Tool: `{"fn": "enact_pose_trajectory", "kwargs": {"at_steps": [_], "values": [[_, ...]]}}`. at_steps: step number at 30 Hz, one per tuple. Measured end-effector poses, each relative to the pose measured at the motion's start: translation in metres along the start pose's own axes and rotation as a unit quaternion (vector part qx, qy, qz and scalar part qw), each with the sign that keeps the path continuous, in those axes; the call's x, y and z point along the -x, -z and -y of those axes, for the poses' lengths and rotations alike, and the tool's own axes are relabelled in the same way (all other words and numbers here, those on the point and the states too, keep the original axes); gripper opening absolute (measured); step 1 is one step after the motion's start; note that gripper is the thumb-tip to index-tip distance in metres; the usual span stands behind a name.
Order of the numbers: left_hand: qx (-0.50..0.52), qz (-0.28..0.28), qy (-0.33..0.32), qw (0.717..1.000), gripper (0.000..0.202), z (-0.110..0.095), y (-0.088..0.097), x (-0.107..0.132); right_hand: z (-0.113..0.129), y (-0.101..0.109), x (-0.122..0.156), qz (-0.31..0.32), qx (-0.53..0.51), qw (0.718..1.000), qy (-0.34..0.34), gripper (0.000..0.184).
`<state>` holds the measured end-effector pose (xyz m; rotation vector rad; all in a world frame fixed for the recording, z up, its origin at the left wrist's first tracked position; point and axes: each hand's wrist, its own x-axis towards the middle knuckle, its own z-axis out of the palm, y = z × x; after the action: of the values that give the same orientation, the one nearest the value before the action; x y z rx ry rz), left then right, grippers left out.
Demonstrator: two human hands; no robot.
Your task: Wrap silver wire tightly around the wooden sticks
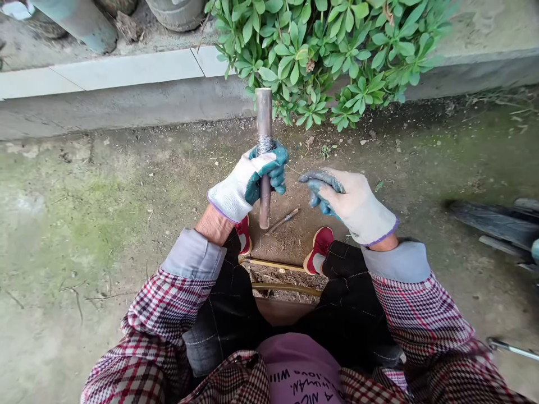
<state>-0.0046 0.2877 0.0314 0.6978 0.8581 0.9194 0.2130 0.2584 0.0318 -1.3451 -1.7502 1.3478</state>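
Note:
A gloved left hand, my left hand [269, 168], is wrapped round a brownish metal pipe [264, 112] held nearly upright in front of me. Several turns of thin wire [265, 145] are wound about the pipe just above my fingers. From there a fine strand runs right to my right hand [337, 193], gloved too, whose thumb and fingers are pinched together on it. Below the pipe, a short stick-like piece [282, 220] with something wrapped near one end lies on the soil between my shoes.
A leafy green bush [328, 56] overhangs a low concrete ledge [138, 104] with white tiles along its edge. Pots [177, 12] stand at the upper left. A dark blurred object [497, 221] lies at the right, with a metal rod [514, 349] below it.

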Motion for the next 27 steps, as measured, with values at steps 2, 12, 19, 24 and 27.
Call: {"fn": "enact_pose_trajectory", "kwargs": {"at_steps": [2, 12, 19, 24, 27], "values": [[-0.030, -0.033, 0.002, 0.999, 0.045, 0.001, -0.002, -0.001, 0.004, -0.001, 0.003, -0.007, -0.058, 0.998, -0.010, 0.033], [-0.051, -0.041, -0.035, 0.997, 0.041, 0.005, -0.008, 0.009, 0.002, 0.001, 0.008, -0.079, -0.113, 0.990, -0.026, 0.046], [-0.037, 0.000, -0.006, 0.999, 0.050, 0.009, -0.020, 0.018, 0.007, 0.006, 0.011, 0.064, -0.070, 0.995, 0.013, 0.061], [-0.072, -0.018, 0.058, 0.996, 0.044, 0.017, -0.037, 0.023, 0.011, -0.001, 0.011, 0.036, 0.114, 0.993, 0.018, 0.070], [-0.002, 0.009, 0.076, 0.997, 0.043, 0.016, -0.037, 0.023, 0.016, 0.003, 0.012, -0.058, 0.000, 0.997, 0.045, 0.061]]}}
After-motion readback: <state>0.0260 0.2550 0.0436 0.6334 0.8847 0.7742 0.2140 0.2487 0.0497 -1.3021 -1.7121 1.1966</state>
